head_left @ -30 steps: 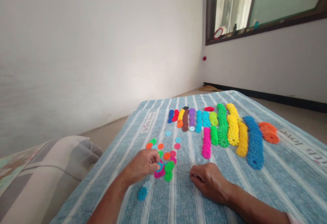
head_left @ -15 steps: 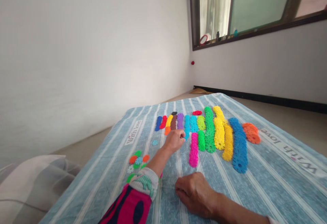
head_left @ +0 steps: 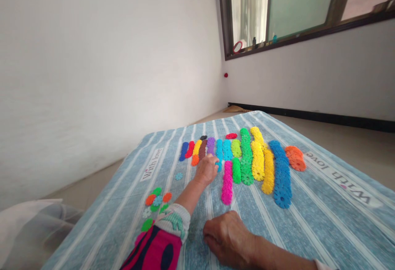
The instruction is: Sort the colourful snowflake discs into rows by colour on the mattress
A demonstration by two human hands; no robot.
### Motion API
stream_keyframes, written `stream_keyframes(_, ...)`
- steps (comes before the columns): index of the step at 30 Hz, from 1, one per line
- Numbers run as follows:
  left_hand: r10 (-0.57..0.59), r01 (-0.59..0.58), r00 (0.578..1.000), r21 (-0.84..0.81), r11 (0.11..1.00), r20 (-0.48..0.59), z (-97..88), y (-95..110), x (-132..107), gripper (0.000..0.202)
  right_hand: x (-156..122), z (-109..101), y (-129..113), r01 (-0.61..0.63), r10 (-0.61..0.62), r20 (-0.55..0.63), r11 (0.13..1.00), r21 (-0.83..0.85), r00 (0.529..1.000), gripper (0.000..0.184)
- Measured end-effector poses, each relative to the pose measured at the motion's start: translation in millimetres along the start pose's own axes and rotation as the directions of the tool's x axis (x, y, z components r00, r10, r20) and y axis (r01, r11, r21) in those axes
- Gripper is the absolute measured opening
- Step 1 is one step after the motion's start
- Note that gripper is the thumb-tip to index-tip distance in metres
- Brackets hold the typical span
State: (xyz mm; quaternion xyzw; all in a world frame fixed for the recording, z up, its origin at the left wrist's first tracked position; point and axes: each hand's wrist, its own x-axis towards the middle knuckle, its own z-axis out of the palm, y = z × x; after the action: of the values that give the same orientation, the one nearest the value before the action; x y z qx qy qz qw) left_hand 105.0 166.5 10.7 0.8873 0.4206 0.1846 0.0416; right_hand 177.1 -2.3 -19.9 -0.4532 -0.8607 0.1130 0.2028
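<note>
My left hand (head_left: 207, 169) reaches across the bed, its thumb and fingers pinched on a light blue snowflake disc (head_left: 219, 167) at the near end of a light blue row (head_left: 219, 148). Part of that disc is hidden by the fingertips. Close to me, my right hand (head_left: 228, 237) rests on the striped cloth (head_left: 101, 216), curled into a fist; whatever it may hold is hidden. Overlapping discs form rows around the left hand: purple (head_left: 210, 145) and brown (head_left: 203, 149) beyond it, pink (head_left: 227, 183) on its right.
Longer rows in green (head_left: 246, 157), yellow (head_left: 258, 161) and blue (head_left: 282, 175) lie to the right, with orange discs (head_left: 295, 158) past them. Loose mixed discs (head_left: 157, 200) are scattered left of my left forearm. A wall (head_left: 108, 77) borders the left side.
The view has turned slightly right, so everything sits further left. My left hand remains at the light blue row's near end. My right fist stays on the cloth.
</note>
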Motion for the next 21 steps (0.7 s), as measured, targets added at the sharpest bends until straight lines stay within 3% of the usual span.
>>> stream_keyframes(6,0.019,-0.019,1.000,0.029,0.999,0.006,-34.6,-3.3,-28.1,0.017,-1.1,-0.5,-0.8,-0.018,0.018,-0.008,1.000,-0.020,1.000,0.014)
stream_keyframes(10,-0.026,0.023,0.998,0.060,0.998,0.052,-71.5,-18.4,-82.5,0.016,-5.0,0.0,0.0,-0.022,0.022,-0.011,1.000,0.008,1.000,0.017)
stream_keyframes(15,-0.148,0.121,0.971,0.151,0.981,0.187,-112.5,-37.6,-165.8,0.022,-9.4,0.9,1.0,-0.040,0.040,0.014,0.998,0.050,0.999,0.018)
stream_keyframes(18,-0.230,0.198,0.945,0.154,0.968,0.231,-123.3,-42.4,-204.5,0.023,-10.8,0.9,0.3,-0.052,0.050,0.026,0.996,0.069,0.998,0.018)
stream_keyframes(21,-0.263,0.235,0.940,0.148,0.961,0.216,-121.8,-39.7,-228.1,0.024,-12.1,1.8,-0.1,-0.063,0.062,0.019,0.995,0.075,0.998,0.019)
